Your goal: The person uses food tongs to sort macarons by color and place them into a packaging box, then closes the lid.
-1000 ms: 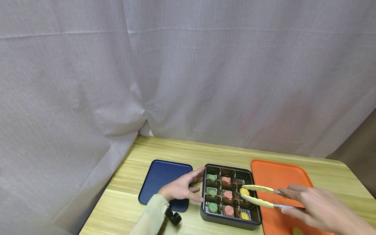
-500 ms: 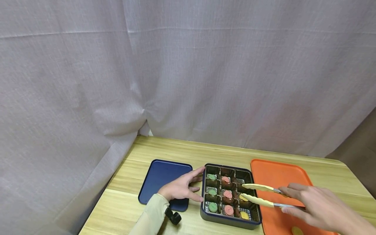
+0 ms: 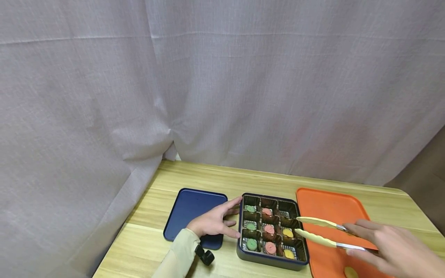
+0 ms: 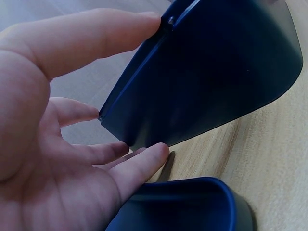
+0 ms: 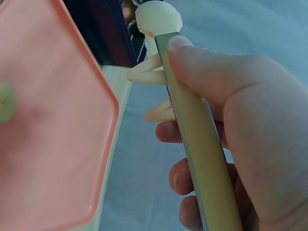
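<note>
A dark blue box (image 3: 271, 263) holds a divided plastic insert with green cookies (image 3: 252, 244) in the left column and pink cookies (image 3: 270, 248) in the middle. In the right column, one yellow cookie (image 3: 287, 233) lies in the centre compartment and another yellow cookie (image 3: 289, 254) in the front one; the back one holds none. My left hand (image 3: 213, 223) touches the box's left side, thumb and fingers spread along the wall. My right hand (image 3: 393, 245) grips metal tongs (image 5: 197, 130) with cream tips, spread apart and holding nothing, over the box's right edge.
An orange tray (image 3: 332, 202) lies right of the box, with a yellow cookie (image 3: 351, 272) near its front. The dark blue lid (image 3: 194, 210) rests on the wooden table (image 3: 139, 239) at left, beneath my left hand. A grey curtain (image 3: 243, 96) hangs behind.
The tongs spread and let go of the yellow cookie, which dropped into the right column's centre compartment. My right hand then drew the tongs back to the right. My left hand stayed put.
</note>
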A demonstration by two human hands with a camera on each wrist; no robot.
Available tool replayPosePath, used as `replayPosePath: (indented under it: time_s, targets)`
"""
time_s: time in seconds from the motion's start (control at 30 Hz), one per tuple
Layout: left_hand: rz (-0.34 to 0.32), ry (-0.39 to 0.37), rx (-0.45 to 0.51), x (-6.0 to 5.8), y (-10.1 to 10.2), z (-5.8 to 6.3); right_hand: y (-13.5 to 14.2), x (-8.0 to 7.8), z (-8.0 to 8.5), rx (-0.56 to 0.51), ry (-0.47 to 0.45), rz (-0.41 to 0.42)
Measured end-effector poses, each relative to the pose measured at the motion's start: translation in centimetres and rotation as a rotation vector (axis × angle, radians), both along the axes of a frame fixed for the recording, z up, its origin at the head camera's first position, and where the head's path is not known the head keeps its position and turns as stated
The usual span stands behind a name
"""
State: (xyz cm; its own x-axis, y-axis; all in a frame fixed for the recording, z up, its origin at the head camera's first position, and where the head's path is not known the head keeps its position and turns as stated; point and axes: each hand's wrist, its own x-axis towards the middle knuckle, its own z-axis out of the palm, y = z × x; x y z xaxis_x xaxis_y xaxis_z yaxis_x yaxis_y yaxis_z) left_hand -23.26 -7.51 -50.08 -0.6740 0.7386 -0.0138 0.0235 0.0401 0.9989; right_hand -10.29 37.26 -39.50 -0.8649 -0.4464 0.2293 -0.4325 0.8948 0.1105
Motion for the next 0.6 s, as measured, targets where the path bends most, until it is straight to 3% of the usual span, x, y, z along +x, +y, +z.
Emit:
replayPosePath:
  time_s: [0.3,0.53,0.6]
  targets:
    - [-0.012,0.013,0.004,-0.4,-0.2,-0.1,2.7,1.6,-0.6,-0.118,0.074,0.029]
    - [-0.006,0.018,-0.002,-0.4,-0.4,0.0,4.4,2.7,-2.0,-0.099,0.020,-0.130]
    - [-0.003,0.019,-0.002,-0.4,-0.4,0.0,5.2,2.8,-2.6,-0.084,0.008,-0.132]
